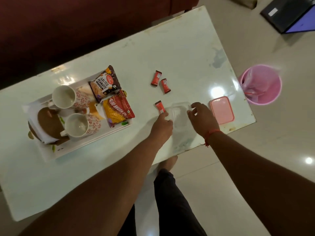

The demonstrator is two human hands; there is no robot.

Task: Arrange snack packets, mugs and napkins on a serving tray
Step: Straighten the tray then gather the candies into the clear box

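Note:
A white serving tray (88, 143) on the table's left holds two flower-patterned mugs (68, 97) (80, 125), a salted peanuts packet (105, 84), a yellow-and-red aloo bhujia packet (117, 109) and a brown-and-white napkin stack (49, 126). Three small red chocolate packets lie on the table: two together (156, 78) (165, 86), one (159, 107) by my left hand. A clear plastic box (180, 114) stands near the front edge. My left hand (162, 123) grips its left side and my right hand (201, 116) its right side.
A pink lid (221, 109) lies right of the clear box, near the table's right end. On the floor beyond that end stands a pink bin (260, 84). A dark red sofa (68, 23) runs behind the table. My leg and foot (168, 167) are below the front edge.

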